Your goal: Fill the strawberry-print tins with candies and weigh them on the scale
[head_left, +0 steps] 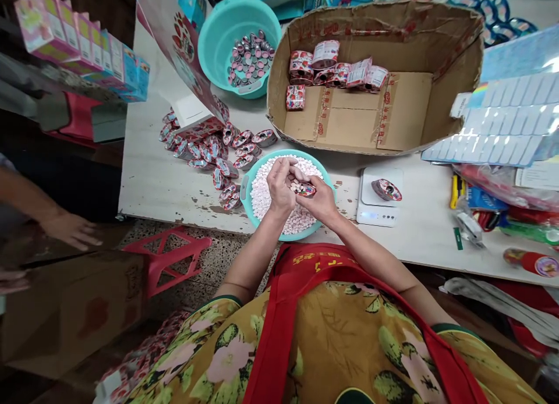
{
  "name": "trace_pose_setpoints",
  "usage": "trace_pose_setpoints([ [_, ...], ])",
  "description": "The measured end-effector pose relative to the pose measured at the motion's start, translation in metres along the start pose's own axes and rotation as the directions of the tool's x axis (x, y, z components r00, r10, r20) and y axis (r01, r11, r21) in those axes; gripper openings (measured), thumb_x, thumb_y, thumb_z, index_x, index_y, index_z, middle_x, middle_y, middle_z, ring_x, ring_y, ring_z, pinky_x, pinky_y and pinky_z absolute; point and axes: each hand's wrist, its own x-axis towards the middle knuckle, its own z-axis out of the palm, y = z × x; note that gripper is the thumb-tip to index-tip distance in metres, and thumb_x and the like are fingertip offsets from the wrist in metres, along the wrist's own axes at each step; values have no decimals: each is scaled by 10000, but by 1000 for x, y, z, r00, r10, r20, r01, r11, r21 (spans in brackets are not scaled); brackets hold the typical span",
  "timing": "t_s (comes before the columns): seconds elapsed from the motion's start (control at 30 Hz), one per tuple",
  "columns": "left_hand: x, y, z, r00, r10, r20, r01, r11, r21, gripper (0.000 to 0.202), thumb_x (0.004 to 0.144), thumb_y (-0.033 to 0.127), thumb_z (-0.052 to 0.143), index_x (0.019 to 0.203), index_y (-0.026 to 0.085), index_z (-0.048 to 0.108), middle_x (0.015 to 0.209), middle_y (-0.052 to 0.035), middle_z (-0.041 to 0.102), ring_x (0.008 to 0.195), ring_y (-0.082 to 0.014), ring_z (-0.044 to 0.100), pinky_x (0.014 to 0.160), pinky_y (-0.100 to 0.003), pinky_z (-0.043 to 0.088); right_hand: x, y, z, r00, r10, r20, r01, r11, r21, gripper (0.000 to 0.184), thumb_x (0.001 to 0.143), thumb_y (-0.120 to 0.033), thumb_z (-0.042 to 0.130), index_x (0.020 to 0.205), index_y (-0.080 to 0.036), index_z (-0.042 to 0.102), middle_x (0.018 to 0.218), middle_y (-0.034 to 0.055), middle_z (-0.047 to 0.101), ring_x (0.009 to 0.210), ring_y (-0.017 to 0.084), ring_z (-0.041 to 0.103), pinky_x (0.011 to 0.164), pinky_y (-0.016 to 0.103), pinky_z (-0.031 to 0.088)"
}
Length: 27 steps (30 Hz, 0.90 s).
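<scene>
Over a turquoise basin (244,190) of small white pellets (261,193), both my hands are close together. My left hand (280,185) is cupped with curled fingers around some white pellets. A small oval container (310,190) with red printing is gripped by my right hand (322,201), right beside the left palm. Pellets lie at its opening, partly hidden by my fingers. Another such container (386,189) rests tilted on a white digital scale (377,215) to the right. Many more printed containers (209,151) lie in a loose pile left of the basin.
Behind the basin stands a cardboard box (406,110) with several printed packs inside. A second turquoise basin (209,55) holds small round lids (251,57). Printed sheets (515,101) and wrapped items lie at right. Another person's hand (70,226) is at left, near a pink stool (170,258).
</scene>
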Motion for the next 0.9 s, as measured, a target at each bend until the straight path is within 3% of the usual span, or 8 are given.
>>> trace_pose_setpoints([
  [0.27,16,7,-13,993,49,-103,-41,996,83,328,1001,485,506,853,202,581,503,63,431,390,-82,381,446,-214,329,3,1,-2,1000,-17,-6,17,986,165,320,695,-299,747,996,-214,678,1009,32,713,950,217,663,892,353,509],
  [0.37,40,-13,-37,971,184,-150,-110,909,402,337,1026,466,426,882,208,585,621,22,517,551,-115,507,558,-227,411,-8,7,-11,999,39,-3,-37,966,255,374,689,-349,793,1019,-216,678,1030,36,718,971,215,668,905,352,521],
  [0.5,47,-55,-58,967,4,256,-245,305,920,220,976,376,528,965,187,639,1080,-116,657,1086,-256,589,961,-378,460,-36,17,-23,994,111,-2,-106,959,263,389,686,-375,808,1021,-224,680,1016,35,714,948,210,668,876,344,534],
  [0.57,39,-70,-59,946,-103,307,-306,20,952,270,968,395,538,1073,169,640,1237,-172,614,1206,-325,531,1031,-445,412,-49,21,-26,990,139,12,-138,958,251,375,691,-363,801,1019,-225,683,1009,34,712,940,210,668,867,344,535],
  [0.63,31,-77,-58,953,-134,270,-285,-112,952,330,987,436,495,1115,159,623,1256,-197,605,1195,-349,538,986,-449,423,-56,25,-27,986,167,14,-165,954,249,378,689,-358,800,1021,-222,683,1017,36,712,947,212,667,876,348,535],
  [0.77,29,-79,-60,969,-142,203,-210,-36,977,267,988,426,496,938,187,603,1041,-136,670,994,-279,618,829,-349,435,-56,32,-31,980,199,-28,-186,949,254,399,682,-369,811,1030,-224,680,1033,33,712,972,215,668,902,352,531],
  [0.83,33,-74,-63,990,-66,125,-114,153,982,228,942,370,575,794,199,550,838,-63,634,855,-214,605,762,-291,416,-52,34,-34,977,204,-55,-183,949,257,415,681,-378,819,1040,-225,679,1031,31,715,965,214,671,897,352,532],
  [0.9,35,-64,-65,999,-3,-42,38,483,875,288,909,329,606,694,202,462,667,3,513,679,-144,530,657,-241,387,-49,35,-36,976,203,-77,-178,951,252,425,679,-379,822,1049,-225,679,1038,32,719,957,216,672,891,354,533],
])
